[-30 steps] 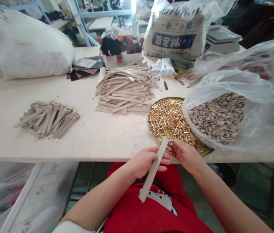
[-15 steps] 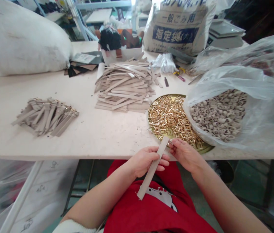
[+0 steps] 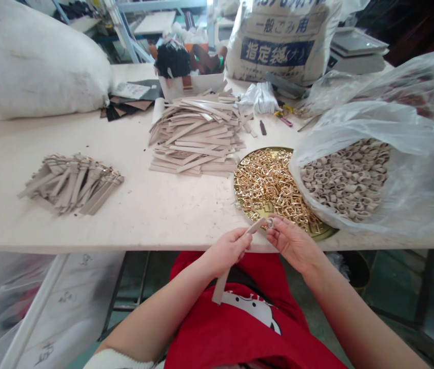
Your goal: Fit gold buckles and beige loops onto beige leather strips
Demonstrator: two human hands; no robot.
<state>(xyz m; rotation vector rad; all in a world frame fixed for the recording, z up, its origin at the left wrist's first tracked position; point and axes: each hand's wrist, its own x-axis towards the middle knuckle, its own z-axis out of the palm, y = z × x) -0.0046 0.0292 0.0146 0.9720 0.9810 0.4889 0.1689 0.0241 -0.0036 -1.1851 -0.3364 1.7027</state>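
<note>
My left hand (image 3: 234,248) is closed around a flat beige strap (image 3: 221,288), whose long end hangs down over the red apron. The strap's upper end points up toward my right hand (image 3: 287,237). Between the thumb and fingertips of that hand is a small beige loop (image 3: 270,222), right at the strap's tip. Whether the loop touches the strap I cannot tell. Just behind the hands lies a round gold tray (image 3: 327,235) heaped with gold metal buckles (image 3: 271,179). A clear plastic bag (image 3: 417,179) full of similar beige loops (image 3: 350,179) lies beside it.
A stack of beige straps (image 3: 197,138) sits mid-table. On the left lies a pile of straps with gold buckles (image 3: 73,184). Behind stand a big white sack (image 3: 40,66), a box of dark pieces (image 3: 190,84), a printed bag (image 3: 278,46) and a scale (image 3: 357,48).
My left hand's fingers have curled in around the strap, and its upper end has tipped over toward the right hand. The loop in my right hand is now more visible.
</note>
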